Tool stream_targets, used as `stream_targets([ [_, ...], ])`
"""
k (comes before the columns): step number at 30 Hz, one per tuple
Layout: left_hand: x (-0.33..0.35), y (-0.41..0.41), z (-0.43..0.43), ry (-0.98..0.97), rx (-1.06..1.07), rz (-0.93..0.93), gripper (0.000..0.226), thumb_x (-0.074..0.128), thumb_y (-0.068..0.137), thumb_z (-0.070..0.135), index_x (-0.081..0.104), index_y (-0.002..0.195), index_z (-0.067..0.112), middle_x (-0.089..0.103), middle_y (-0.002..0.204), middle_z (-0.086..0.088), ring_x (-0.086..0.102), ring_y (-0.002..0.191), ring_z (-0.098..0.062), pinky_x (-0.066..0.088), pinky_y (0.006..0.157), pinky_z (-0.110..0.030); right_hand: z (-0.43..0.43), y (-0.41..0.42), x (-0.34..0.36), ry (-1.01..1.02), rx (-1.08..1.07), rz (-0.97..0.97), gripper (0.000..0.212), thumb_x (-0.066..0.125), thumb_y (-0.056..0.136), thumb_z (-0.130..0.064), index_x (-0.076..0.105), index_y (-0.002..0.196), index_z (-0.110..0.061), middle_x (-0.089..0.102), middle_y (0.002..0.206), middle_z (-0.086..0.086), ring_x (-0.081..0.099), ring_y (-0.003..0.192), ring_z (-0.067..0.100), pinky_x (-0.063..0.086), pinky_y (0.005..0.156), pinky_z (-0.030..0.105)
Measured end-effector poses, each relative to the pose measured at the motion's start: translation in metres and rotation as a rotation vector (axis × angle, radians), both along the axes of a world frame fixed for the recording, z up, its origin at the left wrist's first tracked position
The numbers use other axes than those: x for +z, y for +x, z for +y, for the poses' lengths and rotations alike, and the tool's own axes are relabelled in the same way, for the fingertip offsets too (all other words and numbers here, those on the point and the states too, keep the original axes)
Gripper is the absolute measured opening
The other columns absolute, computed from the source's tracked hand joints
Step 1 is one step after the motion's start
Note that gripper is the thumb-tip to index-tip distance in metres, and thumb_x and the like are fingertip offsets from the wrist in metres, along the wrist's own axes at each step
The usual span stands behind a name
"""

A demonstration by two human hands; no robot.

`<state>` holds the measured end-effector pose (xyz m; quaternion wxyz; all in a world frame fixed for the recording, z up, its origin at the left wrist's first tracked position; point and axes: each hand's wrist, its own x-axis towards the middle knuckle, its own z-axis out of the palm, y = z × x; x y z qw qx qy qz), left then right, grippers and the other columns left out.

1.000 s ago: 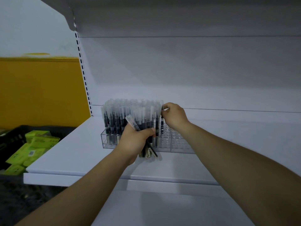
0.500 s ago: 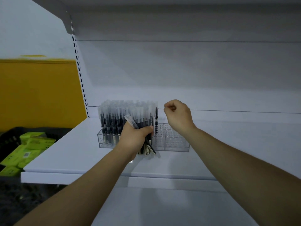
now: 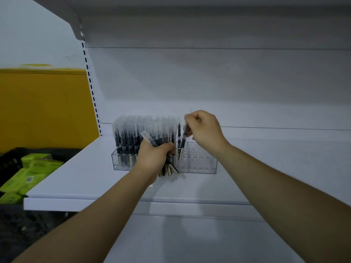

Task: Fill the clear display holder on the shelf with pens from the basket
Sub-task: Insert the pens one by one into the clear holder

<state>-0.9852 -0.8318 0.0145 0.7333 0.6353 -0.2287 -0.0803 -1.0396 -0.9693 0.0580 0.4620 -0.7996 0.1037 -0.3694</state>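
The clear display holder [image 3: 201,166] stands on the white shelf [image 3: 85,177]. Its left part is packed with upright black pens with frosted caps [image 3: 133,133]; the right part shows bare holes. My left hand [image 3: 153,158] is in front of the holder, shut on a bundle of pens [image 3: 169,168] whose ends poke out below the fist. My right hand [image 3: 204,130] pinches a single pen [image 3: 182,147] near its cap, slightly tilted, tip down over the holes just right of the filled rows.
A black basket [image 3: 11,158] with green boxes [image 3: 36,166] sits low at the left, beside a yellow wall. A second white shelf [image 3: 190,21] overhangs from above. A lower shelf surface lies under my arms.
My right hand, closed with nothing visible in it half a second ago, now holds one pen above the holder. My left hand stays in place with the bundle.
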Motion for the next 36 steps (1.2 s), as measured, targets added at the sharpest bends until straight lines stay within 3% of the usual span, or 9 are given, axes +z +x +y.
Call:
stream_targets([
  [3, -0.001, 0.003, 0.006, 0.048, 0.041, -0.015, 0.010, 0.062, 0.088, -0.001, 0.064, 0.083, 0.007, 0.068, 0.071, -0.007, 0.065, 0.067, -0.019, 0.054, 0.065, -0.027, -0.013, 0.005, 0.012, 0.078, -0.102, -0.105, 0.017, 0.053, 0.097, -0.030, 0.055, 0.083, -0.019, 0.068, 0.086, 0.008, 0.069, 0.069, 0.019, 0.049, 0.054, 0.023],
  [6, -0.003, 0.004, 0.008, 0.061, 0.027, -0.022, 0.009, 0.062, 0.088, -0.001, 0.064, 0.083, 0.006, 0.067, 0.068, -0.007, 0.063, 0.066, -0.022, 0.054, 0.068, -0.035, -0.022, 0.016, 0.013, 0.087, -0.139, -0.132, 0.015, 0.054, 0.097, -0.030, 0.053, 0.083, -0.024, 0.065, 0.084, 0.005, 0.068, 0.071, 0.021, 0.058, 0.068, 0.036],
  [10, -0.004, 0.005, 0.008, 0.060, 0.008, -0.008, 0.011, 0.063, 0.088, 0.000, 0.065, 0.083, 0.009, 0.069, 0.072, -0.006, 0.065, 0.069, -0.021, 0.056, 0.072, -0.035, -0.024, 0.033, 0.004, 0.067, -0.141, -0.074, 0.011, 0.055, 0.096, -0.031, 0.056, 0.094, -0.021, 0.062, 0.082, -0.003, 0.068, 0.077, 0.023, 0.057, 0.079, 0.046],
  [21, -0.006, 0.010, 0.008, 0.052, -0.009, 0.051, 0.020, 0.062, 0.088, -0.003, 0.066, 0.072, 0.008, 0.067, 0.061, -0.001, 0.061, 0.065, -0.022, 0.055, 0.071, -0.038, -0.019, 0.048, -0.024, -0.066, -0.121, 0.115, 0.010, 0.053, 0.097, -0.030, 0.056, 0.094, -0.021, 0.063, 0.089, 0.002, 0.065, 0.084, 0.025, 0.056, 0.082, 0.047],
  [24, -0.007, 0.010, 0.008, 0.048, -0.015, 0.050, 0.019, 0.061, 0.088, -0.003, 0.066, 0.074, 0.008, 0.067, 0.061, -0.001, 0.061, 0.064, -0.021, 0.055, 0.070, -0.036, -0.017, 0.049, -0.023, -0.092, -0.124, 0.129, 0.012, 0.052, 0.098, -0.030, 0.056, 0.095, -0.020, 0.061, 0.088, 0.001, 0.065, 0.084, 0.025, 0.055, 0.082, 0.044],
  [29, -0.007, 0.010, 0.006, 0.041, -0.026, 0.063, 0.018, 0.060, 0.089, -0.004, 0.066, 0.077, 0.008, 0.067, 0.063, 0.000, 0.062, 0.060, -0.014, 0.054, 0.065, -0.029, -0.017, 0.048, -0.026, -0.177, -0.127, 0.237, 0.021, 0.050, 0.098, -0.029, 0.060, 0.103, -0.011, 0.061, 0.082, 0.003, 0.060, 0.073, 0.023, 0.044, 0.065, 0.029],
  [33, -0.007, 0.009, 0.006, 0.049, -0.047, 0.046, 0.021, 0.058, 0.088, -0.007, 0.064, 0.075, 0.008, 0.066, 0.058, 0.003, 0.062, 0.058, -0.013, 0.054, 0.061, -0.026, -0.017, 0.044, -0.029, -0.153, -0.127, 0.262, 0.029, 0.052, 0.098, -0.032, 0.061, 0.116, -0.011, 0.063, 0.101, 0.002, 0.061, 0.087, 0.020, 0.044, 0.075, 0.028],
  [36, -0.006, 0.009, 0.006, 0.059, -0.056, 0.022, 0.020, 0.058, 0.087, -0.007, 0.064, 0.073, 0.006, 0.066, 0.056, 0.002, 0.064, 0.057, -0.012, 0.054, 0.059, -0.024, -0.015, 0.036, -0.025, -0.137, -0.170, 0.171, 0.027, 0.053, 0.097, -0.032, 0.060, 0.115, -0.012, 0.057, 0.095, -0.005, 0.055, 0.087, 0.014, 0.038, 0.077, 0.024],
])
